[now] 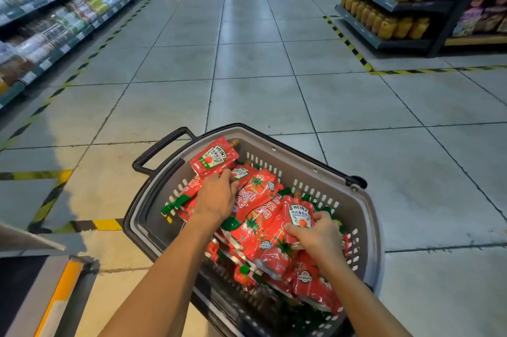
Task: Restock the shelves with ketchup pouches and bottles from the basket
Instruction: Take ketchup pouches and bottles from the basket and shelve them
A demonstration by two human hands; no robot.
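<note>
Gripping one ketchup pouch each — left hand [216, 194], right hand [315, 232] — over the basket [367, 215]

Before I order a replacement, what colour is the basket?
Grey basket with a black rim and handle, seen in the head view.

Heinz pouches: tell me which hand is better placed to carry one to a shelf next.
Probably either; slightly the left. The left hand grips a Heinz pouch already raised above the pile, while the right hand grips another pouch lower among the pile in the basket.
</note>
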